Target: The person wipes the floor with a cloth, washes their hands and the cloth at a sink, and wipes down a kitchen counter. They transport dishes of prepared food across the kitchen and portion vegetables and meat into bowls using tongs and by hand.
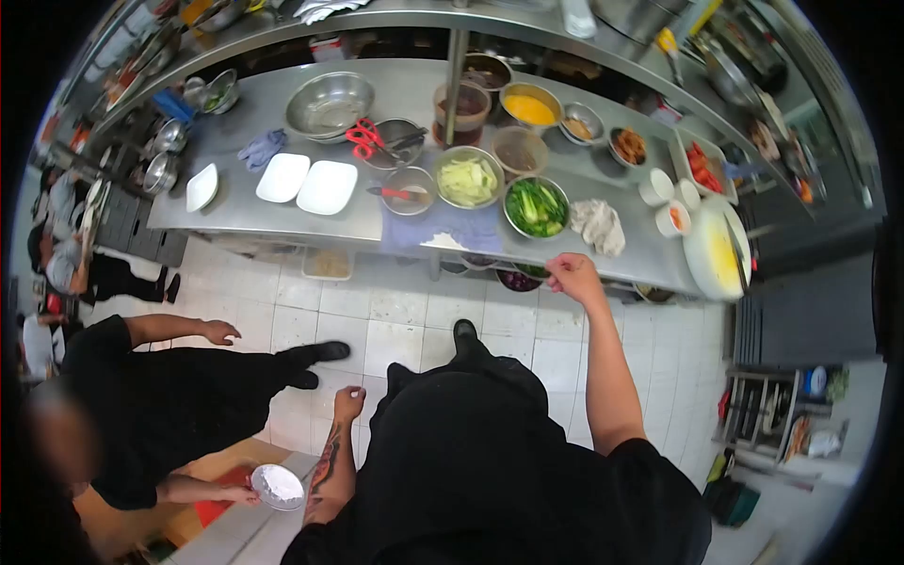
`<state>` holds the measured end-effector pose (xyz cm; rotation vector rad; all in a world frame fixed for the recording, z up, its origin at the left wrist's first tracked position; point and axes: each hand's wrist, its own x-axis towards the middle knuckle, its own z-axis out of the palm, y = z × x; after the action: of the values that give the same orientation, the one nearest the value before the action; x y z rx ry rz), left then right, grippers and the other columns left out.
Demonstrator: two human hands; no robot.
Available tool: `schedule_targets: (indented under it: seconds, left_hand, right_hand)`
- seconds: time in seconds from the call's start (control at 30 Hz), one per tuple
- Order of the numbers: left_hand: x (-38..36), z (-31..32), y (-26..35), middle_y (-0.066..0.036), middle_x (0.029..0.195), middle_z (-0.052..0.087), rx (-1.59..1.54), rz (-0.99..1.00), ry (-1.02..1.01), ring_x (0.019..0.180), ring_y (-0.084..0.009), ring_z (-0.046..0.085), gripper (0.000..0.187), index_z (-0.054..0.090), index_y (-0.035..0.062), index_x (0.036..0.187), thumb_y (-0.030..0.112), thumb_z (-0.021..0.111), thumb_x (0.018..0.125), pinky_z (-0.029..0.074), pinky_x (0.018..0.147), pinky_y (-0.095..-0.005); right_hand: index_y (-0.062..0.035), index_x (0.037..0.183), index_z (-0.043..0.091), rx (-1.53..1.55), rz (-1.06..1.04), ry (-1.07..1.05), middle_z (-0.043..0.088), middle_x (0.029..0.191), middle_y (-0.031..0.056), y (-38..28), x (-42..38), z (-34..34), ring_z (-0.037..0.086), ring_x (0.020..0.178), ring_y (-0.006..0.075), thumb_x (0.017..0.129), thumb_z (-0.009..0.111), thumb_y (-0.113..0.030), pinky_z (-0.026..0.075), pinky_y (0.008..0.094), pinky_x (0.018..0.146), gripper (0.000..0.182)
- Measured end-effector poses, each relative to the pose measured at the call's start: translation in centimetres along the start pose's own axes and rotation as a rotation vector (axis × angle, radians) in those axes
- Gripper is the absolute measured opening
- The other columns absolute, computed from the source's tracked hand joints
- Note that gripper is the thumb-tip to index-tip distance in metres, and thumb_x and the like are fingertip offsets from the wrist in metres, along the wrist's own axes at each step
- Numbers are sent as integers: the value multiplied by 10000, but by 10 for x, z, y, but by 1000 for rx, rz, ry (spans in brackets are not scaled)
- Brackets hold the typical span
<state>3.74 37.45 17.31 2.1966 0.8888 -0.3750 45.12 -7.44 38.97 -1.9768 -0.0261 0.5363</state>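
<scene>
My right hand point(572, 275) is held out at the counter's front edge, just below a metal bowl of green leafy vegetables point(537, 206). Its fingers are curled together; whatever they might hold is too small to make out. My left hand point(349, 403) hangs low beside my body, closed in a fist over the tiled floor, away from the counter, with nothing showing in it. Nearest the right hand on the counter are a crumpled whitish cloth point(598, 227) and a bowl of pale sliced vegetables point(467, 177). A blue cloth point(443, 228) lies along the edge.
Red-handled scissors point(364, 138) rest on a bowl. White dishes point(327, 187) stand left. A knife point(735, 252) lies on a round white board point(713, 260) at right. Close on my left, a co-worker point(179, 405) holds a bowl of white contents point(280, 486). A shelf overhangs the counter.
</scene>
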Motion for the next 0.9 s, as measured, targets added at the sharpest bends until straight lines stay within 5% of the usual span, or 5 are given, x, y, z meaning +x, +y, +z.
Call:
schedule_targets:
  seconds: [0.37,0.7,0.77,0.83,0.9]
  left_hand:
    - [130,-104,215,-176,922,724,-419,124,664,772,-236,708,247,698,-1,1056,204,627,940,537,716,-338]
    - [319,-289,189,-62,903,726,-489,334,931,748,-79,609,221,691,19,1092,176,624,951,500,683,-247]
    - [379,-335,175,-78,901,730,-467,324,940,773,-124,649,249,688,30,1110,192,646,925,513,700,-273]
    - [431,-374,158,-183,1066,694,-248,317,757,985,-340,668,312,677,40,1126,256,633,904,525,853,-438]
    - [459,-390,155,-166,1024,700,-58,267,725,943,-350,672,301,680,38,1111,242,636,895,526,823,-430]
  right_hand:
    - [25,1078,681,-10,-60,-616,671,734,66,-73,41,53,640,632,117,973,586,-147,532,265,577,222]
    - [35,1164,660,-70,-37,-580,685,743,81,-131,50,75,652,643,124,1000,548,-126,541,261,623,256]
    - [30,1169,660,-106,-17,-560,685,743,82,-141,49,80,656,647,125,1004,535,-112,542,261,621,251]
    - [8,1174,666,-30,116,-481,685,742,75,-157,49,98,648,636,118,1006,529,-103,541,257,612,244]
    - [-1,1178,667,-12,137,-468,684,742,68,-183,53,133,638,627,111,1005,531,-101,539,253,607,241]
